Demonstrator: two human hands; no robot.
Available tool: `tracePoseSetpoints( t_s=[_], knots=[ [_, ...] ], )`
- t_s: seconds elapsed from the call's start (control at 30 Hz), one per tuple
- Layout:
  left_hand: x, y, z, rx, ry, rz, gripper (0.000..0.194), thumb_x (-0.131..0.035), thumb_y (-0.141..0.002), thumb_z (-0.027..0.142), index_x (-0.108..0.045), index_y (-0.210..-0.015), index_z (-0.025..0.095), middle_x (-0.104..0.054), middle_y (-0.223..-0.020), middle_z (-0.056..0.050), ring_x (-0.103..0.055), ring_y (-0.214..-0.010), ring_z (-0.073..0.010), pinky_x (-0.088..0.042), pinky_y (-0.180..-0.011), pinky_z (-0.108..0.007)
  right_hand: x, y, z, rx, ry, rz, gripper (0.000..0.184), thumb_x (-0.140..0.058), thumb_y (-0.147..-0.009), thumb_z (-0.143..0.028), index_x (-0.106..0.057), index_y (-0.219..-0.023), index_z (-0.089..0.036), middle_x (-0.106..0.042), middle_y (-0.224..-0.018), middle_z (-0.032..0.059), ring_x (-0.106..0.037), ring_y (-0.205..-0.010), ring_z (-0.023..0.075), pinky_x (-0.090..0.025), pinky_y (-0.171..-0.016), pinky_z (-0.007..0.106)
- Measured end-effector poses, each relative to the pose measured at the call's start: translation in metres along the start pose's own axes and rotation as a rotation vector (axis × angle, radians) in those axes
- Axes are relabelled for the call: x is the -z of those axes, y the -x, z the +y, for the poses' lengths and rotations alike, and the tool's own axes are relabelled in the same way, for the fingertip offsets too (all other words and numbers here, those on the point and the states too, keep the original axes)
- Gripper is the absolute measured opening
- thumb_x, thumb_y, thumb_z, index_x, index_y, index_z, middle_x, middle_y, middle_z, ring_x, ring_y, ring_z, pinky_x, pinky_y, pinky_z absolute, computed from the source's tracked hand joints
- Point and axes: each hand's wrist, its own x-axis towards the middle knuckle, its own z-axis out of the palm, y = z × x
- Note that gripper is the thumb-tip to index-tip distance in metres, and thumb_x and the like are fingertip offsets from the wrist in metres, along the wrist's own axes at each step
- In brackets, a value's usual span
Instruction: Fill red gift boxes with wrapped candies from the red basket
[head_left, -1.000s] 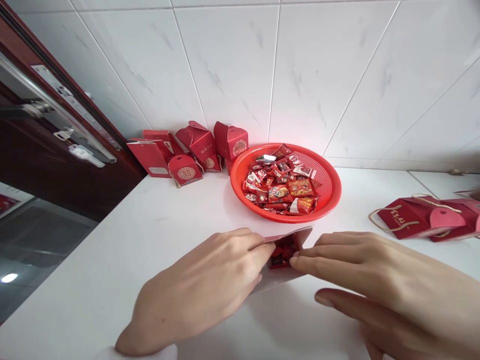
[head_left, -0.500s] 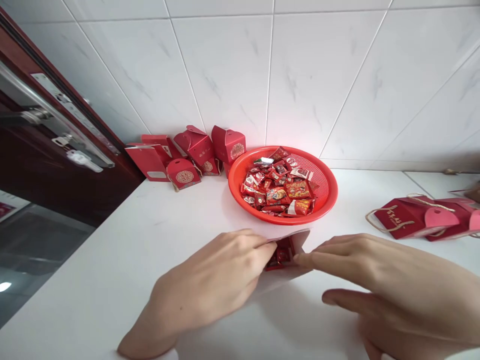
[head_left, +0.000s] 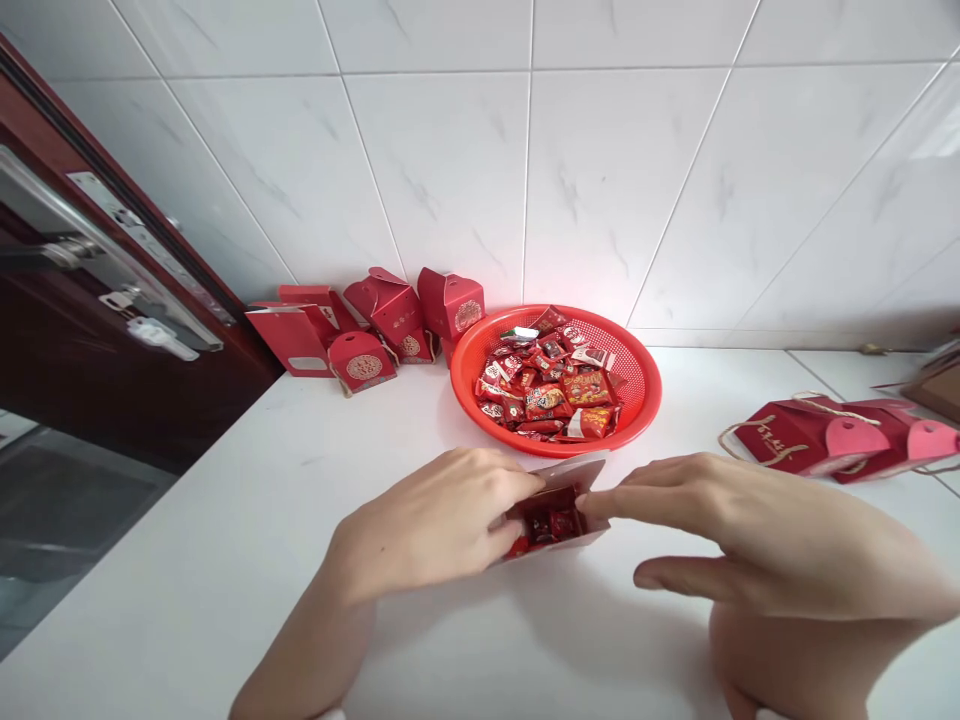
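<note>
A small paper candy box [head_left: 590,474] stands on the white counter in front of me, flaps up, with several red-wrapped candies [head_left: 553,525] visible inside. At its left end, my left hand [head_left: 442,520] grips the box, index finger along the far flap and thumb at the opening; the remaining fingers are hidden. My right hand [head_left: 757,545] reaches in from the right. Its forefinger touches the right side flap, while the thumb is spread well away from the fingers. Just beyond the box sits a red plastic basket [head_left: 643,385] of assorted wrapped sweets [head_left: 551,385].
Several red boxes [head_left: 375,305] are grouped by the wall at the back left. Red boxes with rope handles [head_left: 806,440] lie at the right. A dark red door [head_left: 112,330] with keys in its lock borders the counter's left side. White tiles cover the wall behind.
My left hand has shifted slightly left, and its thumb now shows at the opening. More of the candies inside are visible. The camera view has moved slightly.
</note>
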Motion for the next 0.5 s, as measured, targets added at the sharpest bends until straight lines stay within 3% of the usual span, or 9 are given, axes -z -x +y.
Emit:
tracePoseSetpoints(
  t_s=[0.07, 0.13, 0.27, 0.4, 0.5],
  knots=[
    [0.007, -0.004, -0.005, -0.009, 0.064, -0.067, 0.037, -0.058, -0.081, 0.009, -0.082, -0.1, 0.029, -0.081, -0.085, 0.002, -0.076, -0.076, -0.02, -0.052, -0.068, -0.024, 0.005, -0.001, 0.005, 0.017, -0.058, 0.063, 0.036, -0.069, -0.096, -0.031, -0.073, -0.132, -0.03, -0.08, -0.116, 0.0047, -0.079, -0.093, 0.0244, -0.062, -0.075, 0.029],
    [0.014, -0.006, -0.013, 0.001, 0.113, -0.052, 0.033, -0.061, -0.08, 0.011, -0.083, -0.098, 0.028, -0.082, -0.089, 0.002, -0.077, -0.078, -0.021, -0.054, -0.069, -0.025, 0.01, -0.001, 0.012, 0.001, -0.11, 0.141, 0.033, -0.066, -0.099, -0.036, -0.073, -0.131, -0.03, -0.08, -0.115, 0.0037, -0.079, -0.096, 0.0241, -0.064, -0.08, 0.031],
    [0.029, -0.001, -0.032, 0.066, 0.184, 0.163, 0.031, -0.071, -0.076, 0.018, -0.085, -0.102, 0.024, -0.084, -0.101, -0.002, -0.079, -0.09, -0.0239, -0.06, -0.077, -0.026, 0.01, -0.01, 0.029, -0.11, -0.23, 0.311, 0.048, -0.075, -0.092, -0.047, -0.07, -0.136, -0.028, -0.079, -0.121, 0.0074, -0.076, -0.108, 0.0283, -0.064, -0.093, 0.04],
    [0.038, 0.005, -0.044, 0.08, 0.286, 0.413, 0.023, -0.073, -0.079, 0.027, -0.085, -0.097, 0.021, -0.084, -0.094, -0.005, -0.08, -0.084, -0.0233, -0.063, -0.072, -0.026, -0.007, -0.039, 0.041, -0.119, -0.454, 0.406, 0.077, -0.083, -0.079, -0.06, -0.062, -0.145, -0.026, -0.074, -0.13, 0.0127, -0.073, -0.114, 0.033, -0.064, -0.095, 0.047],
    [0.039, 0.003, -0.045, 0.112, 0.348, 0.55, 0.022, -0.073, -0.078, 0.03, -0.086, -0.092, 0.019, -0.084, -0.091, -0.006, -0.08, -0.08, -0.0237, -0.063, -0.069, -0.026, -0.021, -0.062, 0.041, -0.093, -0.616, 0.46, 0.076, -0.082, -0.08, -0.061, -0.062, -0.144, -0.025, -0.073, -0.13, 0.0119, -0.073, -0.114, 0.0317, -0.063, -0.097, 0.046]
  ],
)
